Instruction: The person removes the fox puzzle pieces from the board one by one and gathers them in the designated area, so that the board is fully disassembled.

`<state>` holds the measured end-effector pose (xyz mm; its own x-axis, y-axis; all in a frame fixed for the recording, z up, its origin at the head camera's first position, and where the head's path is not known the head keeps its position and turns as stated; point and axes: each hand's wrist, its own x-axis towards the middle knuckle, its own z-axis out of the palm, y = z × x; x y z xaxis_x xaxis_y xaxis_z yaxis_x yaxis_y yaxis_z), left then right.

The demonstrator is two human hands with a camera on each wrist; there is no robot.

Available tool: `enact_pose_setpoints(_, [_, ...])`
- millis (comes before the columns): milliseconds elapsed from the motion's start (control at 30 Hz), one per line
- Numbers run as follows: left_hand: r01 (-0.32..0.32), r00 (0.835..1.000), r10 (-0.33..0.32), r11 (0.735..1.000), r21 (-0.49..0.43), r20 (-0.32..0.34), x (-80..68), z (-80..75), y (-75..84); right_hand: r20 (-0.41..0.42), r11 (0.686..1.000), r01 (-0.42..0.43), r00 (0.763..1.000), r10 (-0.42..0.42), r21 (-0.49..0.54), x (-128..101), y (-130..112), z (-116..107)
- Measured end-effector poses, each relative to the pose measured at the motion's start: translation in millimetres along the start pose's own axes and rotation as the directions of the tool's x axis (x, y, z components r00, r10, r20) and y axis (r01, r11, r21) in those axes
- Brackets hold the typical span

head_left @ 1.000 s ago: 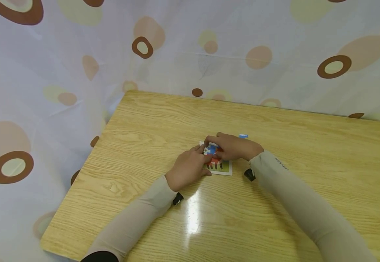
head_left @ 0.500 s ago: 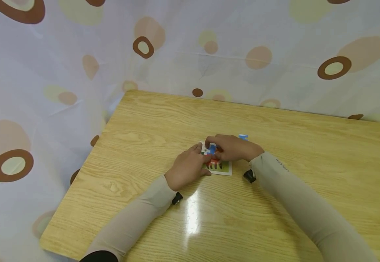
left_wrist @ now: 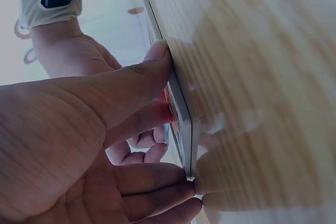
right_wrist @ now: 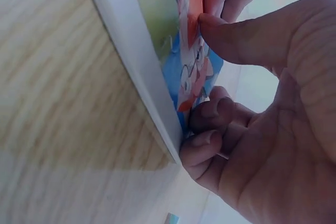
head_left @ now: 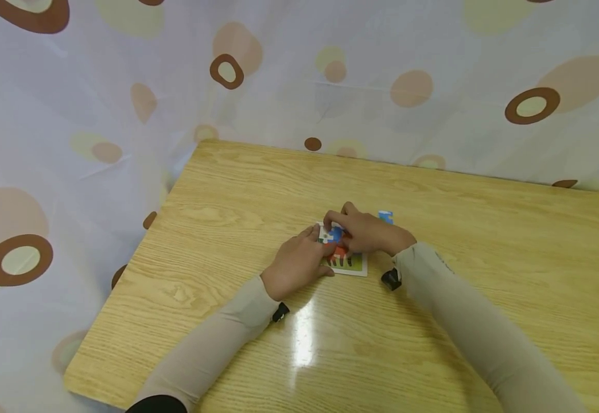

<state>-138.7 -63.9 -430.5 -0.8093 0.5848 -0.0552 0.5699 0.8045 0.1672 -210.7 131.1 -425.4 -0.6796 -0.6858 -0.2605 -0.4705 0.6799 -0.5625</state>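
A small jigsaw puzzle (head_left: 352,263) in a white-edged tray lies on the table, showing an orange-red animal on green. My left hand (head_left: 295,265) rests at its left side. In the left wrist view, the thumb (left_wrist: 157,51) touches the tray's edge (left_wrist: 181,103), one finger presses on the picture, and other fingertips brace against the corner. My right hand (head_left: 369,231) reaches over the far right part, its fingers curled. The right wrist view shows it pinching a blue and orange puzzle piece with a face (right_wrist: 194,74), which sits slightly raised. Fingers partly hide the picture.
A loose blue and white puzzle piece (head_left: 385,217) lies on the table just beyond the right hand. The wooden table (head_left: 258,183) ends at a patterned curtain (head_left: 279,109) behind and to the left. Dark wrist straps (head_left: 280,312) hang under both cuffs.
Both hands stay in nearly the same places. The right fingers shift slightly over the puzzle, and one right finger lifts a little. The blue part under them changes slightly in outline.
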Motion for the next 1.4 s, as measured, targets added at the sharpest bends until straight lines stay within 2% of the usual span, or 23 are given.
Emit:
enact_pose_setpoints(267, [0.004, 1.0, -0.004, 1.0, -0.005, 0.01, -1.0, -2.3, 0.7, -0.055, 0.999, 0.051, 0.997, -0.051, -0.004, -2.4, 4.5, 4.3])
enact_pose_setpoints(400, [0.019, 1.0, -0.019, 1.0, -0.004, 0.018, -0.5, -2.6, 1.1, -0.098, 0.993, 0.059, 0.994, -0.05, 0.1, -4.7, 12.4, 6.1])
enact_pose_setpoints(633, [0.028, 0.999, -0.028, 1.0, 0.002, 0.037, 2.4, -0.5, 2.7, -0.187, 0.958, 0.09, 0.982, -0.039, 0.274, -19.3, 27.0, 5.8])
enact_pose_setpoints(800, [0.02, 0.999, -0.02, 1.0, 0.013, 0.043, 2.3, -1.6, 2.5, -0.221, 0.955, 0.11, 0.974, -0.049, 0.275, -35.9, 36.5, -5.4])
enact_pose_setpoints(900, [0.032, 0.999, -0.032, 0.999, -0.011, 0.041, 1.3, -2.0, 1.7, -0.234, 0.968, 0.077, 0.972, -0.019, 0.239, -46.8, 44.8, -15.5])
enact_pose_setpoints(1000, [0.037, 0.999, -0.036, 0.999, -0.034, 0.04, 0.3, -1.9, 0.8, -0.248, 0.978, 0.007, 0.968, 0.047, 0.21, -57.0, 53.5, -24.4])
enact_pose_setpoints(1100, [0.038, 0.999, -0.036, 0.998, -0.046, 0.037, 0.5, -1.4, 0.3, -0.274, 0.979, -0.058, 0.955, 0.112, 0.198, -66.7, 62.8, -30.9])
enact_pose_setpoints(1400, [0.021, 0.999, -0.02, 0.999, -0.031, 0.028, 1.8, 0.3, 0.3, -0.327, 0.967, -0.166, 0.918, 0.223, 0.193, -85.8, 85.1, -38.2])
